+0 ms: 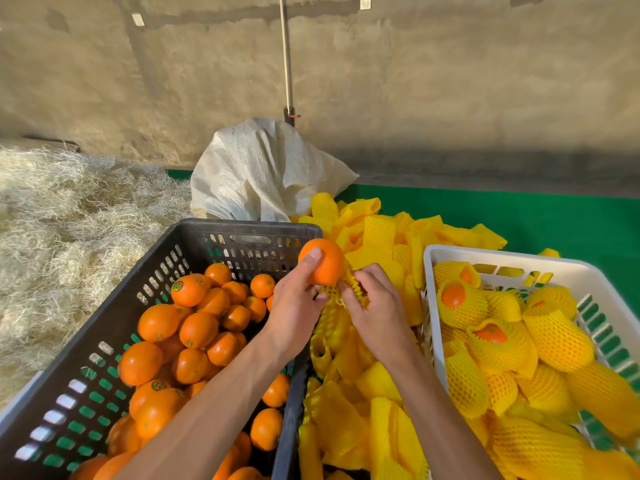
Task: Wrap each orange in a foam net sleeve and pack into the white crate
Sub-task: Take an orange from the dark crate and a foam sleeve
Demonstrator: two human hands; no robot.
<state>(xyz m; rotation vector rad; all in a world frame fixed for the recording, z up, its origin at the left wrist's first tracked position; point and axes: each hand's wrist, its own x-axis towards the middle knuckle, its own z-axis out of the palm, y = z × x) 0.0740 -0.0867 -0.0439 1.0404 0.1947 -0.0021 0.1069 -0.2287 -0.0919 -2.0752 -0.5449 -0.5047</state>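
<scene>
The orange [323, 266] looks firm and a bit slick, so I'd say it wants a proper curled grip around its sides, not a fingertip pinch. That's what the left hand [294, 306] has: fingers wrapped round it, thumb on top, holding it up over the gap between the crates. It's smooth, bright, no sleeve on yet.

The foam net sleeve [341, 292] is the opposite: light, floppy, stretchy mesh (probably tears if yanked). Best taken at the mouth edge and spread open. The right hand [377, 310] pinches it just under the orange, touching the fruit's underside.

Around that: a loose heap of yellow sleeves [381, 237] between the crates, the black crate [221, 233] of bare oranges on the left, the white crate [554, 268] with wrapped ones on the right, and a white sack [263, 171] behind.
</scene>
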